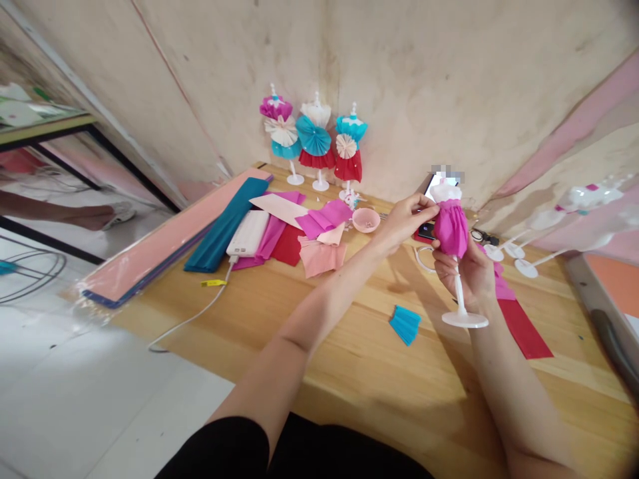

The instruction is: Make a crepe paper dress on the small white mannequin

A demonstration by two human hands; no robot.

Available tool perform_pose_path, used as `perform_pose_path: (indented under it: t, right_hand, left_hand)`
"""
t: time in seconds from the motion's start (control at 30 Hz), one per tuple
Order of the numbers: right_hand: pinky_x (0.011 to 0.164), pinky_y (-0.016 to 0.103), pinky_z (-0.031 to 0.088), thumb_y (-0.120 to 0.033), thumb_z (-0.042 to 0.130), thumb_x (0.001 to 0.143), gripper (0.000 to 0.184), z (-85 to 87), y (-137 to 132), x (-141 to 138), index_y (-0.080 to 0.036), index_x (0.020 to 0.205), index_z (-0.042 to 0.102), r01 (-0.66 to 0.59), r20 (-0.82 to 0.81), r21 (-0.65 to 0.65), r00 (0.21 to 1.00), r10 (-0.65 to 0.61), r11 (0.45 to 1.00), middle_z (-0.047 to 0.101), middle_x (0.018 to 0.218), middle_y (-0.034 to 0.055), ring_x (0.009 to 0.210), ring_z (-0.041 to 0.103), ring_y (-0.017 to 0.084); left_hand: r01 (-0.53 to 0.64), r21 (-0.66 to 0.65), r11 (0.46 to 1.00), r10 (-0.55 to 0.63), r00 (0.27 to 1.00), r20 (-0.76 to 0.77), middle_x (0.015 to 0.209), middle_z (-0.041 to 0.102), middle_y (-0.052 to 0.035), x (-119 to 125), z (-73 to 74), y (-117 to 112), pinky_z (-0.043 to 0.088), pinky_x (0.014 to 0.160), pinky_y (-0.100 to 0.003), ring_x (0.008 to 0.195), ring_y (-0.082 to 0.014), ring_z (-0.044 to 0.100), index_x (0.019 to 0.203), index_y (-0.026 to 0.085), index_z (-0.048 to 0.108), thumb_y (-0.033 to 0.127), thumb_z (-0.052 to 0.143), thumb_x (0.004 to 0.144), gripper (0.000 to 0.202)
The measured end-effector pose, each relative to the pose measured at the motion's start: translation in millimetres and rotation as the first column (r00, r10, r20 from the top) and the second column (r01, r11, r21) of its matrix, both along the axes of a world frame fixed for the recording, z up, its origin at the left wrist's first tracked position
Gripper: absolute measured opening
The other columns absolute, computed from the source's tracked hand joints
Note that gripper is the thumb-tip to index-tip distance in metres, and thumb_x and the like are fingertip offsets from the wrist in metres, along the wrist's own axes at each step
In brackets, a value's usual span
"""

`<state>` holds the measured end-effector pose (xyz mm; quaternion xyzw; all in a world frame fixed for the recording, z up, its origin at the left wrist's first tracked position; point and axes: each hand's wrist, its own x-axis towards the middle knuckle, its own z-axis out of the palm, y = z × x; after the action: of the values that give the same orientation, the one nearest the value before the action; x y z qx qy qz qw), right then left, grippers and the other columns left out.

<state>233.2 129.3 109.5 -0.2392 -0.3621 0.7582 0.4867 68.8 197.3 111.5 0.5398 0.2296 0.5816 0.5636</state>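
Closest to the camera is your black top (294, 452), and your two bare forearms reach forward from it over the wooden table (349, 392). Your left hand (404, 219) is clenched on the small white dress stand (460, 293), with its fingers (424, 207) pinching the white paper bodice (445, 193) near the top. Your right hand (462, 279) is just below the pink crepe paper skirt (450, 228), and its fingers are closed around the thin pole of the stand. Neither hand is released.

You hold the dress stand up between your hands, nearly upright, with its round base (464, 320) above the table. Just behind the bodice stands a phone (433, 189), and its upper part is blurred. To the left of the dress stand sit a pink bowl (366, 219) and loose pink crepe paper (322, 258). Further left lie a white power bank (248, 233) with its white cable (200, 319) and a long teal paper roll (224, 226). In front of the base, on the left side, lies a small blue pleated paper fan (405, 324). To the right of the dress stand there is a red paper strip (524, 329). Far behind it, near the wall corner, stand three finished paper dresses (313, 136).
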Motion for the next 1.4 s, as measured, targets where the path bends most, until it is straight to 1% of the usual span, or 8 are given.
perform_pose_path:
  t: [0.17, 0.4, 0.57, 0.87, 0.97, 1.1, 1.23, 1.4]
  right_hand:
    - [0.041, 0.018, 0.045, -0.039, 0.04, 0.099, 0.029, 1.3, -0.8, -0.5, -0.022, 0.104, 0.062, 0.011, 0.012, -0.021, 1.0, -0.01, 1.0, 0.065, 0.094, 0.0064, 0.053, 0.042, 0.009]
    - [0.038, 0.02, 0.042, -0.039, 0.041, 0.098, 0.028, 1.6, -1.7, -1.5, -0.022, 0.103, 0.063, 0.031, 0.052, 0.002, 0.998, -0.031, 1.0, 0.064, 0.092, 0.0071, 0.051, 0.04, 0.009]
    - [0.037, 0.017, 0.043, -0.034, 0.038, 0.099, 0.028, 1.3, -2.8, -0.8, -0.021, 0.103, 0.063, 0.026, 0.013, -0.028, 1.0, -0.026, 0.999, 0.063, 0.091, 0.0073, 0.051, 0.038, 0.008]
    - [0.034, 0.013, 0.043, -0.022, 0.046, 0.093, 0.02, -2.4, -2.3, 2.3, -0.023, 0.106, 0.061, -0.003, -0.048, -0.053, 0.999, 0.001, 0.999, 0.063, 0.088, 0.0033, 0.047, 0.037, 0.006]
    - [0.035, 0.012, 0.044, -0.019, 0.045, 0.091, 0.023, -3.5, -2.1, 4.0, -0.021, 0.107, 0.061, -0.023, -0.08, -0.09, 0.997, 0.015, 0.996, 0.063, 0.086, 0.0038, 0.046, 0.038, 0.005]
    - [0.037, 0.008, 0.044, -0.014, 0.043, 0.088, 0.028, -6.1, -2.1, 6.9, -0.018, 0.11, 0.06, -0.051, -0.146, -0.109, 0.989, 0.034, 0.993, 0.063, 0.087, 0.0042, 0.045, 0.039, 0.004]
    - [0.037, 0.007, 0.044, -0.012, 0.046, 0.085, 0.032, -7.1, -3.0, 9.2, -0.018, 0.114, 0.058, -0.073, -0.136, -0.11, 0.989, 0.057, 0.991, 0.062, 0.086, 0.0026, 0.044, 0.038, 0.003]
    - [0.038, 0.005, 0.044, -0.011, 0.045, 0.085, 0.035, -5.1, -5.3, 9.5, -0.018, 0.118, 0.056, -0.068, -0.162, -0.138, 0.986, 0.045, 0.988, 0.06, 0.089, 0.0015, 0.045, 0.041, 0.002]
  left_hand:
    - [0.007, -0.008, 1.0, -0.007, 1.0, 0.009, 0.087, 0.063, -0.0058, -1.2, 1.9, -2.3, 0.046, 0.085, -0.028, 0.085, -0.0135, 0.059, 0.084, 0.016, 0.057, 0.033, 0.068, 0.081, 0.021]
    - [-0.031, -0.048, 0.998, 0.032, 0.999, 0.017, 0.084, 0.063, -0.0047, 1.8, -3.3, 1.8, 0.047, 0.085, -0.031, 0.081, -0.0138, 0.06, 0.082, 0.016, 0.057, 0.034, 0.069, 0.08, 0.022]
    - [-0.016, -0.068, 0.998, 0.017, 1.0, 0.025, 0.083, 0.065, -0.0048, 1.4, -5.1, 4.2, 0.047, 0.088, -0.034, 0.082, -0.0149, 0.062, 0.081, 0.016, 0.056, 0.035, 0.071, 0.079, 0.024]
    - [0.016, -0.041, 0.999, -0.015, 1.0, 0.024, 0.083, 0.064, -0.0019, -2.6, 1.7, -0.9, 0.047, 0.088, -0.029, 0.082, -0.0118, 0.061, 0.082, 0.016, 0.059, 0.038, 0.071, 0.078, 0.025]
    - [0.049, -0.079, 0.996, -0.044, 0.997, 0.07, 0.082, 0.064, -0.0021, -2.5, 2.7, -1.4, 0.046, 0.09, -0.031, 0.082, -0.0122, 0.062, 0.08, 0.015, 0.059, 0.035, 0.074, 0.076, 0.025]
    - [0.15, -0.158, 0.976, -0.124, 0.978, 0.166, 0.082, 0.063, -0.0022, -2.9, 4.5, -2.1, 0.044, 0.094, -0.034, 0.082, -0.0121, 0.062, 0.078, 0.014, 0.059, 0.031, 0.075, 0.075, 0.024]
    - [0.23, -0.206, 0.951, -0.183, 0.958, 0.221, 0.078, 0.061, -0.0008, -4.4, 7.2, -3.3, 0.043, 0.095, -0.035, 0.078, -0.0106, 0.061, 0.075, 0.014, 0.057, 0.028, 0.075, 0.075, 0.023]
    - [0.17, -0.112, 0.979, -0.154, 0.978, 0.138, 0.084, 0.064, -0.0016, -6.4, 5.8, -1.0, 0.046, 0.091, -0.032, 0.084, -0.0117, 0.063, 0.081, 0.014, 0.059, 0.032, 0.075, 0.075, 0.025]
